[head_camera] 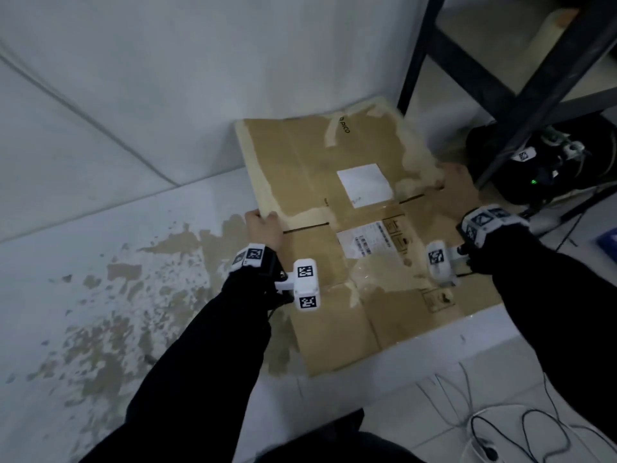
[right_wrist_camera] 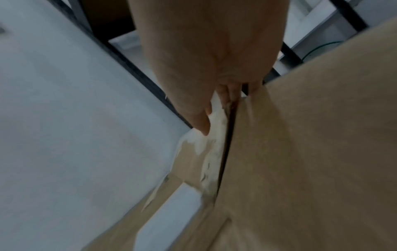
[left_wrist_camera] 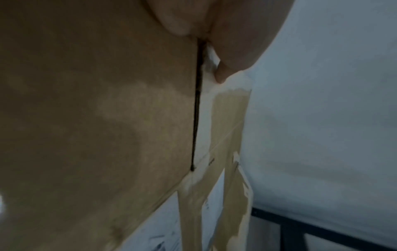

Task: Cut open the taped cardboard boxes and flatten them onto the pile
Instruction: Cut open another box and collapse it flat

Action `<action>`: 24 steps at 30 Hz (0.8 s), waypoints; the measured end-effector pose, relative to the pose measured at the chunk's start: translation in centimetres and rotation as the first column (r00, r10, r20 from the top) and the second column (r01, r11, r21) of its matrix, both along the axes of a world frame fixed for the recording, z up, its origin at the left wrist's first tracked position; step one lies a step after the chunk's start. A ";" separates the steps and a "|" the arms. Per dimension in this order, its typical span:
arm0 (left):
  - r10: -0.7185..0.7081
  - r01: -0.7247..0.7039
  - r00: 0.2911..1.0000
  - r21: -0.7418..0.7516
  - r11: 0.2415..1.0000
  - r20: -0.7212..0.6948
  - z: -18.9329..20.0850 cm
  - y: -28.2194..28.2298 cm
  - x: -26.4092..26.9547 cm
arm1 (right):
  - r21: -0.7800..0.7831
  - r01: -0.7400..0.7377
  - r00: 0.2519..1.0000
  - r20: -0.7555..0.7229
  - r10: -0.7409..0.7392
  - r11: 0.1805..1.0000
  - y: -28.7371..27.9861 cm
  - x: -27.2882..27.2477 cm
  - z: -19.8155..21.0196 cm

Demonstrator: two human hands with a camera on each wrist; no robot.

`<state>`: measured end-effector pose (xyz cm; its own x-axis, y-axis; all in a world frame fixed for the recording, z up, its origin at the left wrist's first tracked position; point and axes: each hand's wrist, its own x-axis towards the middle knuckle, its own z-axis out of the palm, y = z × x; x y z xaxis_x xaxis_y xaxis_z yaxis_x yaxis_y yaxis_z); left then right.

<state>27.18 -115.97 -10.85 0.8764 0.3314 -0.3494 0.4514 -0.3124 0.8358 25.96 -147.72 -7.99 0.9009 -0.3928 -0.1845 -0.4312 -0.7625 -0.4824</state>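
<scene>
We see a flattened box (head_camera: 334, 182) of matt brown cardboard, its skin torn away along the edges to a pale, rough, fibrous layer. A smooth white paper label (head_camera: 364, 184) is stuck on it, and glossy clear tape (head_camera: 377, 275) shines lower down. The floor (head_camera: 100, 262) is painted pale grey, the paint flaked off in patches to a dull brown underlayer. The rack (head_camera: 521, 81) beside it looks like dark matt metal. The sleeves (head_camera: 207, 355) are black cloth.
</scene>
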 end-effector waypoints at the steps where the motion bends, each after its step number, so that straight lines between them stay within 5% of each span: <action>1: -0.006 0.006 1.000 -0.005 1.000 -0.006 -0.7 -0.8 0.1 | -0.013 -0.050 0.999 -0.022 0.050 0.999 0.6 -0.6 -0.6; 3: -0.045 0.044 0.998 0.019 0.999 0.036 -1.5 -2.1 -0.5 | -0.057 -0.197 0.977 -0.093 0.192 0.979 2.1 -2.0 -2.0; 5: -0.215 0.204 0.976 0.186 0.961 0.040 -2.6 -2.7 -1.2 | 0.055 -0.248 0.949 -0.186 0.254 0.967 4.1 -3.7 -3.8; 7: -0.470 0.469 0.877 0.405 0.785 -0.105 -3.8 -2.9 -1.4 | 0.049 -0.238 0.922 -0.303 0.242 0.970 5.1 -4.4 -5.3; 9: -0.570 0.618 0.778 0.488 0.617 -0.265 -4.6 -2.8 -1.0 | -0.007 -0.272 0.890 -0.383 0.248 0.962 5.0 -3.9 -6.6; 12: -0.578 0.662 0.744 0.488 0.569 -0.337 -5.1 -2.6 -0.3 | -0.023 -0.283 0.861 -0.446 0.243 0.959 4.9 -3.1 -6.8; 15: -0.583 0.654 0.750 0.481 0.583 -0.312 -4.8 -2.6 -0.6 | -0.065 -0.275 0.863 -0.457 0.217 0.959 5.2 -3.0 -6.6; 19: -0.582 0.581 0.800 0.426 0.694 -0.142 -3.5 -0.6 -3.0 | -0.061 -0.273 0.860 -0.462 0.215 0.960 5.3 -3.0 -5.9; 24: -0.360 0.359 0.931 -0.016 0.933 -0.059 -3.2 4.3 -14.8 | 0.001 -0.254 0.940 -0.234 0.247 0.967 8.1 -5.1 -5.2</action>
<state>12.43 -111.71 -14.08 0.9138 -0.0037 -0.4061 0.3592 -0.4589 0.8126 20.87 -139.66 -13.20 0.9051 -0.1681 -0.3906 -0.3212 -0.8723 -0.3687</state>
